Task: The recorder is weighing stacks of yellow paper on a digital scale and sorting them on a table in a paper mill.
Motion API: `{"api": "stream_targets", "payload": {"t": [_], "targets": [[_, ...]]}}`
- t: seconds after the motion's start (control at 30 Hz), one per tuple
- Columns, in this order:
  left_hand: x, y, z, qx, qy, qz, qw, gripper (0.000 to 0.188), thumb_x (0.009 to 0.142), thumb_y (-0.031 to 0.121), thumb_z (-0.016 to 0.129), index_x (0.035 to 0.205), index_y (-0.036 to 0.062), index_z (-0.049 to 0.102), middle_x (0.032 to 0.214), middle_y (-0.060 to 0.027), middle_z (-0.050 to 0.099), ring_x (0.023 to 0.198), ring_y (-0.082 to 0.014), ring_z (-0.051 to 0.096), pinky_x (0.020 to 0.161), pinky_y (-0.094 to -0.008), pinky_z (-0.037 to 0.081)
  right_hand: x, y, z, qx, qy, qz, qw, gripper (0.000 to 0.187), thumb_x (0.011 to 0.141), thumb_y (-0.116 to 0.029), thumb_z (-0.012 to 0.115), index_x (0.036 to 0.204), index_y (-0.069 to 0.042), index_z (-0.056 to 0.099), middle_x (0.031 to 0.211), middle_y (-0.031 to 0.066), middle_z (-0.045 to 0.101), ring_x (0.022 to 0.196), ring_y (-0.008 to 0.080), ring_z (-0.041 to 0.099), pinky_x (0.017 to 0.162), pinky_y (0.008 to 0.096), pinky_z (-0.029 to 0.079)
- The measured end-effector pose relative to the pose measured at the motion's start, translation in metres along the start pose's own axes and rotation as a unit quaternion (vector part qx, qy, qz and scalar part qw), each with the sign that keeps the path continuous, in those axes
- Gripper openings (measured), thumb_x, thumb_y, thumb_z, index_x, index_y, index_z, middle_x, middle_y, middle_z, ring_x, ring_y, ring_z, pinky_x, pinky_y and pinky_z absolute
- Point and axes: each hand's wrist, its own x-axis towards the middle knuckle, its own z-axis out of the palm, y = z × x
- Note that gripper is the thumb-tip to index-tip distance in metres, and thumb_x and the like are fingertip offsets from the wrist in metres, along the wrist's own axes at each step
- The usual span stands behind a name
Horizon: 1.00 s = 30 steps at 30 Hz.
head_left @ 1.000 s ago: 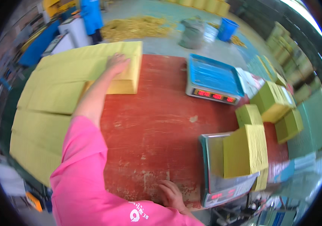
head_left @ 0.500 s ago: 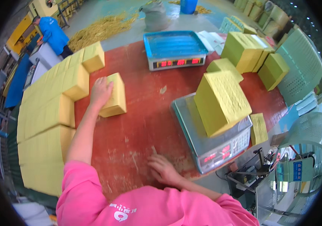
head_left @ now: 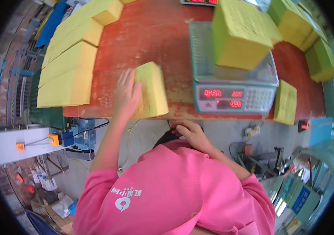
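Pressed to a yellow block of stacked paper (head_left: 151,90), my left hand (head_left: 128,94) has its fingers along the block's left side and its thumb over the top face. That block sits at the table's front edge, blurred slightly by motion. Just off the edge, my right hand (head_left: 190,133) hovers over my lap with loosely bent, parted fingers and nothing visible in them. Right of the held block stands a digital scale (head_left: 233,98) with red lit figures. A larger yellow paper block (head_left: 241,39) rests on its metal pan.
Rows of yellow paper blocks (head_left: 67,84) line the left of the red table (head_left: 143,35). A thin yellow block (head_left: 285,102) stands right of the scale, with more blocks (head_left: 322,60) beyond. Below the edge are a blue motor (head_left: 84,135) and a metal frame (head_left: 274,160).
My left hand has brought the yellow paper block toward me, to the table's front edge. My right hand has come off the tabletop. The view has tilted down.
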Motion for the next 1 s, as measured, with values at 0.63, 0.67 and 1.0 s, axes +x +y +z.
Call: {"api": "stream_targets", "payload": {"t": [0.63,0.67,1.0], "targets": [[-0.151,0.051,-0.006,-0.716,0.086,-0.417,0.553,0.069,0.097,0.063,0.033,0.149,0.0186,0.033,0.148,-0.0107,0.042,0.129,-0.0356,0.047,0.095,-0.0620,0.042,0.036,0.032,0.050,0.164,-0.136,0.191,0.958,0.027,0.095,-0.020,0.057,0.116,-0.002,0.059,0.112,0.0065,0.064,0.105,0.0189,0.061,0.089,0.0340,0.049],[-0.148,0.047,-0.007,-0.718,0.084,-0.418,0.551,0.069,0.097,0.063,0.033,0.149,0.0186,0.033,0.148,-0.0107,0.042,0.129,-0.0356,0.047,0.095,-0.0620,0.042,0.045,0.032,0.060,0.076,-0.182,0.175,0.965,0.029,0.094,-0.021,0.057,0.117,-0.002,0.060,0.111,0.0072,0.065,0.104,0.0194,0.061,0.089,0.0346,0.049],[-0.145,-0.078,-0.028,-0.667,0.116,-0.442,0.588,0.050,0.096,0.035,0.057,0.136,0.0079,0.049,0.133,-0.0095,0.055,0.117,-0.0260,0.056,0.093,-0.0341,0.047,0.061,-0.109,0.057,-0.202,-0.354,-0.069,0.910,0.029,0.093,-0.022,0.059,0.110,0.000,0.067,0.101,0.0168,0.069,0.095,0.0252,0.065,0.085,0.0353,0.051]]}}
